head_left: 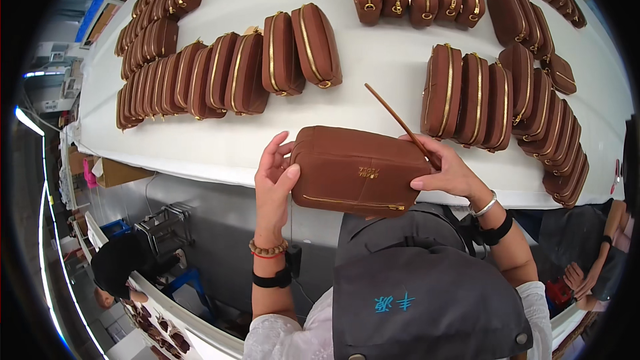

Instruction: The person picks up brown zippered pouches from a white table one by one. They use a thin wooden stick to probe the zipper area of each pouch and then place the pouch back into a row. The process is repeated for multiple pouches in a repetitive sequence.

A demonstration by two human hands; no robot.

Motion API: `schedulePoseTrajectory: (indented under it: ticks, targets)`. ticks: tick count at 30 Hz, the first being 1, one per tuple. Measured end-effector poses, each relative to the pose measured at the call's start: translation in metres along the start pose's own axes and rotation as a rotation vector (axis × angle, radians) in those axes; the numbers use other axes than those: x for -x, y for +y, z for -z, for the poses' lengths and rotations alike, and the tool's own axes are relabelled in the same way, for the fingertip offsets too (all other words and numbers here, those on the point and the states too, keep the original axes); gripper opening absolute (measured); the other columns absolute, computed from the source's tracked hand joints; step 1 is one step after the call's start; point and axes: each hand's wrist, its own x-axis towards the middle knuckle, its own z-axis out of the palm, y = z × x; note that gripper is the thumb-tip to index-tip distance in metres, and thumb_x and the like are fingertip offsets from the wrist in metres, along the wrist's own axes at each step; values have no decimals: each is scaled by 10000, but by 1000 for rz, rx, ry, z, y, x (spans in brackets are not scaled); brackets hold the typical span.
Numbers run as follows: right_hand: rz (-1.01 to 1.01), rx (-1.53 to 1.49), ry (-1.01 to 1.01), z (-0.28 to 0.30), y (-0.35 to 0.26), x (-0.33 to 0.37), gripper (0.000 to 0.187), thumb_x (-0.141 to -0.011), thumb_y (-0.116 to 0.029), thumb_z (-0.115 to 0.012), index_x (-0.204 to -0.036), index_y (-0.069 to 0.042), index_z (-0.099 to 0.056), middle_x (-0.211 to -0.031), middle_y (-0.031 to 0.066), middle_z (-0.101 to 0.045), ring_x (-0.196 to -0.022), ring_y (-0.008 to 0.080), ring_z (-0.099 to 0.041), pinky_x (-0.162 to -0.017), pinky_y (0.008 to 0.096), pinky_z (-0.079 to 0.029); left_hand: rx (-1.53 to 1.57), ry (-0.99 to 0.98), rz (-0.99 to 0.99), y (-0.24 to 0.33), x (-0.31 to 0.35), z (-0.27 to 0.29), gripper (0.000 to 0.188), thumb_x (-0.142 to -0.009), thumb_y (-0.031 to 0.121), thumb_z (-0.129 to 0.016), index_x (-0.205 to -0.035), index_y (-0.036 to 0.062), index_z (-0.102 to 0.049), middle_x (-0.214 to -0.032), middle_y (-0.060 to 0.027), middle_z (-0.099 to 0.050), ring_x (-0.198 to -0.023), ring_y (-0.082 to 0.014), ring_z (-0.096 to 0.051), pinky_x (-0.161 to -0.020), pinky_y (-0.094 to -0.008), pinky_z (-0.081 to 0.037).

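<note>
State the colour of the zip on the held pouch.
Gold; the zip shows in the head view, low on the brown pouch.

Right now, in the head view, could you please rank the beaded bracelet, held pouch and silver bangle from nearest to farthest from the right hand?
1. Held pouch: touching the right hand.
2. Silver bangle: on the right wrist.
3. Beaded bracelet: across, on the left wrist.

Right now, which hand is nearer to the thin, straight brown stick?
Right: the right hand touches the stick near its lower end; the left hand holds the left end of the rounded brown zippered pouch, apart from the stick.
</note>
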Motion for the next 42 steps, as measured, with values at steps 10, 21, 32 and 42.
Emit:
schedulePoseTrajectory:
  ticks: [10, 21, 32, 42]
  targets:
    - [34, 27, 29, 0, 4, 0, 725, -743, -227, -794, -1349, -19, -455, -1217, 72, -555, -1141, 160, -534, -983, 318, -441, -116, -55, 108, 17, 6, -16, 620, -870, 206, -679, -1393, 17, -404, -1212, -90, -527, -1106, -164, -529, -945, -318, -450]
    - [-6, 15, 225, -5, -5, -3, 549, -857, -306, -703, -1266, 13, -525, -1098, 64, -605, -1004, 121, -572, -881, 270, -465, -93, 19, 269, -3, 13, -34, 551, -920, 335, -596, -1366, 56, -434, -1262, -111, -519, -1183, -195, -483, -1015, -323, -386]
    - [26, 70, 132, -8, 6, -2, 863, -836, -316, -716, -1451, 60, -241, -1410, 183, -408, -1330, 252, -384, -1095, 357, -314, 123, 156, 402, -36, 13, -25, 530, -931, 402, -534, -1300, 28, -464, -1246, -102, -535, -1162, -197, -510, -984, -331, -421]
    - [1, 57, 78, 13, 22, -8, 632, -930, -442, -567, -1417, -74, -401, -1066, 8, -535, -866, 80, -391, -690, 241, -296, 409, 66, 633, -50, 15, -13, 514, -954, 403, -494, -1311, 35, -461, -1261, -129, -555, -1119, -235, -576, -913, -366, -504]
